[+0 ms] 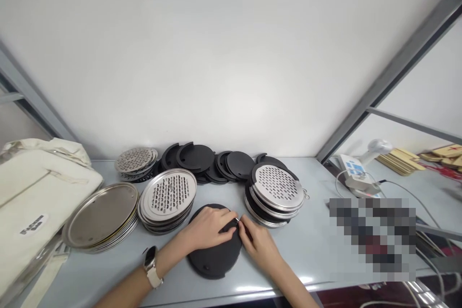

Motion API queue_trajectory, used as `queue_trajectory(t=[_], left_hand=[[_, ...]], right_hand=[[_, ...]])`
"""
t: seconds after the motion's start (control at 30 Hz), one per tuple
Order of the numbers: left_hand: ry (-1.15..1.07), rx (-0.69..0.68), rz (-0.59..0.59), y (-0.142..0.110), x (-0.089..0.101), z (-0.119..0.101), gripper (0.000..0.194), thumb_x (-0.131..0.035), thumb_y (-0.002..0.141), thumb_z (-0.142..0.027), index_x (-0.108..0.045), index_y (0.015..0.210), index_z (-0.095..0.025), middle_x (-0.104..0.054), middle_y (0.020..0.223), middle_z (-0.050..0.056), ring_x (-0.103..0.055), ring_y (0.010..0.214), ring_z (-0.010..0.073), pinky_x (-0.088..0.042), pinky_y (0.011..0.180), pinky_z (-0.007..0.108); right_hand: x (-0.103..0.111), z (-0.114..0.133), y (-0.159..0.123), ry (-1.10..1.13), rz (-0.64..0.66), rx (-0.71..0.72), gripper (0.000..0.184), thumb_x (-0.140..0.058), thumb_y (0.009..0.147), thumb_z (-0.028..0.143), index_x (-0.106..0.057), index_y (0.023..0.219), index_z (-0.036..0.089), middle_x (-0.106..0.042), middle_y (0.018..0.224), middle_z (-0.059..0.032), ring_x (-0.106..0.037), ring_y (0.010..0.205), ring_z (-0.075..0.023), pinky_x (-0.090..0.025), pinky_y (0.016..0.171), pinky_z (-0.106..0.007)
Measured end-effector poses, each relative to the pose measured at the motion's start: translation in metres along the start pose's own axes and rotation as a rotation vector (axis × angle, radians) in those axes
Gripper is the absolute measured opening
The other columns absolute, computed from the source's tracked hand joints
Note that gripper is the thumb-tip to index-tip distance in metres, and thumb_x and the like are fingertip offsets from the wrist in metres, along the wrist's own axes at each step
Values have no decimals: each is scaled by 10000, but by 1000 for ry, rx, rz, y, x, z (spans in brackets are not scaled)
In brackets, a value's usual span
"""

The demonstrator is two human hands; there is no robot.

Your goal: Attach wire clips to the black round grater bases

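A black round disc (212, 262) lies near the table's front edge, with a small round mark near its lower rim. My left hand (211, 226) reaches over this disc, its thumb and fingers drawn together at the disc's right edge. There the fingertips meet a small shiny metal piece (237, 220), too small to make out fully. From the right, my right hand (258, 243) pinches at the same piece, fingertips closed. Right of the disc stands a stack of perforated metal grater plates (277, 185) and black discs, with thin wire rings (306, 194) at its side.
On the left are a stack of grater plates (171, 195), a stack of plain metal plates (103, 214) and a cream bag (39, 202). More black discs (197, 158) and thin grater sheets (134, 160) line the wall. At right stand a white device (357, 171) with cables and wooden pieces (399, 161).
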State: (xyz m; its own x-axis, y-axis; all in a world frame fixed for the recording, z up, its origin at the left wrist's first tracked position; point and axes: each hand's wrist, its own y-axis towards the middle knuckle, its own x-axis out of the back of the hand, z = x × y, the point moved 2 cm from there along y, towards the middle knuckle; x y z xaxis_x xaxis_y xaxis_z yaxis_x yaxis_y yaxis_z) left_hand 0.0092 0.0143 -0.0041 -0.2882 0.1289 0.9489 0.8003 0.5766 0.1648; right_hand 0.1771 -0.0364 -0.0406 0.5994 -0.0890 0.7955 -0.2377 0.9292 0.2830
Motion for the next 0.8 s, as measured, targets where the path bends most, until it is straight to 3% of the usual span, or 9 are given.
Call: queue_trajectory(t=[0.3,0.43,0.8], left_hand=[[-27,11,10,1,2,-1,287,-528,899,-262,-512,1183,-220,-676,968,19,-657,853,212,-450,703,288],[-29,7,20,1,2,-1,266,-511,911,-263,-517,1174,-220,-674,954,16,-655,842,208,-451,704,287],[-6,-17,19,0,1,1,214,-499,923,-289,-556,1119,-225,-648,860,13,-641,768,185,-440,663,260]], right_hand=[[0,1,1,-4,-9,-7,235,-318,988,236,-500,843,206,-576,624,7,-559,532,-158,-328,520,-252],[1,2,2,11,-1,-15,278,-331,996,250,-473,760,212,-571,618,12,-532,519,-142,-319,521,-249],[-1,-1,0,42,-1,-34,330,-295,1019,276,-496,767,206,-576,616,-4,-544,527,-149,-340,534,-257]])
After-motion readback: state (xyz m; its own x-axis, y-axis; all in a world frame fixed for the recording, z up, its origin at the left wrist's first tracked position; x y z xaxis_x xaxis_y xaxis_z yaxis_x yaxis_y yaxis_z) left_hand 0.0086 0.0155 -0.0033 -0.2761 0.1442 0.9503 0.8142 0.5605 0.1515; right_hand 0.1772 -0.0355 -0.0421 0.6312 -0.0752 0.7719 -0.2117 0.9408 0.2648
